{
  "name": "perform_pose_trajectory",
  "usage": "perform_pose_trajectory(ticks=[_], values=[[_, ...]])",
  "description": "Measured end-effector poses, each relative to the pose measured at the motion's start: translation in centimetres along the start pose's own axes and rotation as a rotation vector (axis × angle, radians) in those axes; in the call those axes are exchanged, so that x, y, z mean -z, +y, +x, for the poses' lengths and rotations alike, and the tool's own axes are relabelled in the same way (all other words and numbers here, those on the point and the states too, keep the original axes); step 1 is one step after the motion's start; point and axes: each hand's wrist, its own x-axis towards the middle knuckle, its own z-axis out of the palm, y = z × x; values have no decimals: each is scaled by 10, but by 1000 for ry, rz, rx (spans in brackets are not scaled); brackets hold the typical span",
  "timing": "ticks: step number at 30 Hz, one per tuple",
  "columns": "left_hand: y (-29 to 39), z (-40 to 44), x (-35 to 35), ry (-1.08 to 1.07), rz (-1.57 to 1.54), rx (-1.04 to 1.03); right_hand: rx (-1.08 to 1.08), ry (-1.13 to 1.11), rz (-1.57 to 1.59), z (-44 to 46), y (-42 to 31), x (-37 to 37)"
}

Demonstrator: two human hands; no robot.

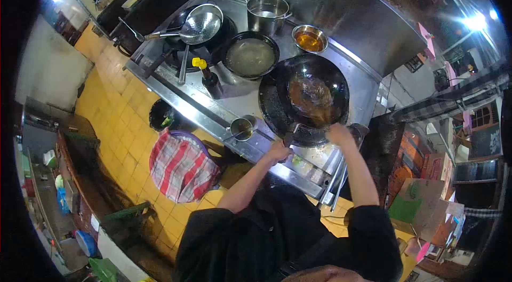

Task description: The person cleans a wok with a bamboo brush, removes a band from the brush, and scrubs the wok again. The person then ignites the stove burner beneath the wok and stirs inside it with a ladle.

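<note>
Wok (335,80) sits at the right of the steel stove (364,82), brown liquid (309,95) in its bottom. My left hand (279,152) is curled tight round its handle (289,136), near the stove's front edge. My right hand (340,135) is at the near-right rim, motion-blurred; fingers look bent, but I can't tell how far or whether they grip anything. A brownish streak runs from it into the wok, maybe a brush. Step, as I judge it: working the wok's inside. Next move calls for a firm left grip so nothing slops. Outward: cup (250,125), pan (225,58), amber bowl (324,43), pot (268,25), bottle (212,83), strainer (201,24).
</note>
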Motion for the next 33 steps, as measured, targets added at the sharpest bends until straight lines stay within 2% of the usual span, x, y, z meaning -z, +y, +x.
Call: perform_pose_trajectory(ticks=[1, 2, 4, 5, 7, 9, 10, 13, 15, 17, 18, 20, 21, 23, 24, 25, 27, 28, 29, 33], values=[[-3, 1, -2, 28, 19, -20, 86, -38, 32, -31, -32, 18], [-3, 1, -1, 10, 30, -44, 85, -38, 23, -53, -48, 25], [10, -24, 8, -2, 42, -83, 70, 13, 404, -82, -73, 28], [15, -35, 13, -17, 60, -122, 73, 14, 404, -89, -74, 19], [-7, -26, 8, -13, -36, -88, 71, 116, 633, -105, -69, 5], [-11, -38, 10, -167, -284, -18, 76, 144, 736, -125, -63, -12], [-16, -43, 6, -149, -298, 13, 118, 353, 708, -133, -54, -31], [-11, -69, 9, -220, -418, 76, 209, 717, 701, -168, -45, -59], [-11, -74, 11, -253, -471, 88, 249, 874, 739, -197, -50, -66], [-12, -77, 14, -315, -593, 59, 11, 818, 1153, -239, -75, -53], [-9, -82, 16, -320, -588, 63, 3, 822, 1155, -241, -66, -76], [2, -96, 24, -401, -648, 86, -45, 1065, 1051, -233, -42, -130], [1, -98, 27, -402, -643, 90, -50, 1066, 1054, -238, -47, -132], [-1, -103, 34, -508, -784, 43, -165, 1020, 1297, -249, -63, -137], [1, -104, 36, -538, -826, 71, -128, 1076, 1155, -234, -41, -177], [6, -107, 41, -531, -826, 76, -130, 1070, 1160, -239, -47, -175], [14, -109, 52, -627, -882, 100, -319, 763, 1444, -251, -62, -168], [14, -107, 55, -630, -881, 138, -392, 643, 1408, -251, -56, -175], [13, -106, 57, -652, -899, 139, -392, 621, 1402, -248, -51, -188], [21, -110, 66, -646, -943, 165, -245, 820, 1029, -219, -26, -251]])
